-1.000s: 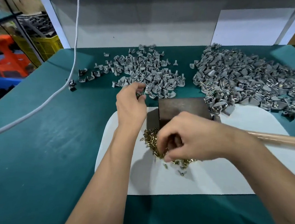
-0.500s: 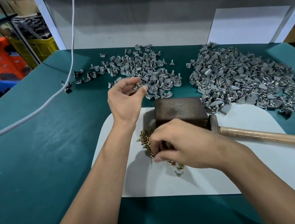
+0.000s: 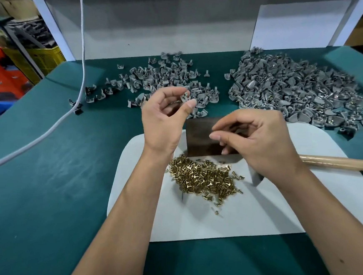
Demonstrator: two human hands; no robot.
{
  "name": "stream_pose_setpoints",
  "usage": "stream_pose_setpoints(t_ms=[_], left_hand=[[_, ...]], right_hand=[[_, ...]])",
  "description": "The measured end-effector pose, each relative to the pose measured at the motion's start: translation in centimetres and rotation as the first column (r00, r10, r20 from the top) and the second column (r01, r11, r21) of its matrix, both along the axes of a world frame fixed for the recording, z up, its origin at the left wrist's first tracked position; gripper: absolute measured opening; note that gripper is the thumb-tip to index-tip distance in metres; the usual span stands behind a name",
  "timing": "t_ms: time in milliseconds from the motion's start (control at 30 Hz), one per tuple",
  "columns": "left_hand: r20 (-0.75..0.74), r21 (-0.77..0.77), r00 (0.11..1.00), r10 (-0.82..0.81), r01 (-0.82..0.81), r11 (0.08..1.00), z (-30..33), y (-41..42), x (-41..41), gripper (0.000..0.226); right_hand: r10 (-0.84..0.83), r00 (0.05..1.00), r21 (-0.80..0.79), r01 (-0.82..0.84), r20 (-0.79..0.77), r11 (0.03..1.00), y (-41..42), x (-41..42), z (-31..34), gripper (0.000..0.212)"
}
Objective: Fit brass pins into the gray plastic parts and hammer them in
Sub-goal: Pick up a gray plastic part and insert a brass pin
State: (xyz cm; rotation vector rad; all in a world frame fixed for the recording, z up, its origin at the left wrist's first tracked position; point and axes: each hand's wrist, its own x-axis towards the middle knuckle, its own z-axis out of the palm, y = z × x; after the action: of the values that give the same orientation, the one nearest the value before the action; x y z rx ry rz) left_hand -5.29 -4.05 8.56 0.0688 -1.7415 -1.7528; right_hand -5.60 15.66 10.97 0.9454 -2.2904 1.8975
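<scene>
While my left hand (image 3: 163, 123) is raised above the table, palm turned toward me, its fingertips pinch one small gray plastic part (image 3: 185, 96) between the index finger and thumb. My right hand (image 3: 256, 143) hovers just to the right of it, fingers curled inward with thumb and forefinger drawn close together; whether a pin sits between them I cannot tell (the fingertips are blurred and anything there is too small to make out). Both hands are near each other but apart, above the dark metal block (image 3: 204, 139) that sits on the white sheet (image 3: 268, 209).

Just below my wrists, on that same sheet, lies the heap of brass pins (image 3: 203, 179), with a few strays scattered toward me. Behind my right wrist the wooden hammer handle (image 3: 339, 163) runs off to the right edge, its head hidden by my hand.

Farther back on the green table (image 3: 43, 170) there are two spreads of gray parts: a looser, smaller pile (image 3: 163, 81) behind my left hand, and a denser, larger pile (image 3: 299, 90) to the right, well apart from the first, with a little brass showing among its pieces. A white cable (image 3: 80, 53) hangs down at the left and trails across the table surface, passing a stray part near the small pile's edge. A white backboard (image 3: 163, 27) stands behind everything.
</scene>
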Motion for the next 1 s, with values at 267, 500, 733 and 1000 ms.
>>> stream_pose_setpoints(t_ms=[267, 500, 733, 1000], left_hand=[[0.028, -0.088, 0.971, -0.239, 0.240, 0.967, 0.6, 1.1, 0.9, 0.035], [0.075, -0.125, 0.952, -0.298, 0.306, 0.944, 0.8, 1.5, 1.3, 0.034], [0.111, -0.151, 0.942, -0.318, 0.332, 0.931, 0.7, 2.0, 1.4, 0.035], [0.124, -0.149, 0.948, -0.293, 0.309, 0.939, 0.6, 2.4, 1.6, 0.034]], right_hand=[[-0.106, 0.984, 0.040, 0.113, -0.145, 0.993, 0.1, -0.7, -0.3, 0.022], [-0.272, 0.937, 0.053, 0.290, -0.220, 0.956, 0.0, -0.7, -0.3, 0.023], [-0.329, 0.903, 0.060, 0.358, -0.275, 0.932, -0.2, -0.3, -0.2, 0.027], [-0.255, 0.938, 0.029, 0.269, -0.235, 0.963, -0.2, -0.3, -0.6, 0.023]])
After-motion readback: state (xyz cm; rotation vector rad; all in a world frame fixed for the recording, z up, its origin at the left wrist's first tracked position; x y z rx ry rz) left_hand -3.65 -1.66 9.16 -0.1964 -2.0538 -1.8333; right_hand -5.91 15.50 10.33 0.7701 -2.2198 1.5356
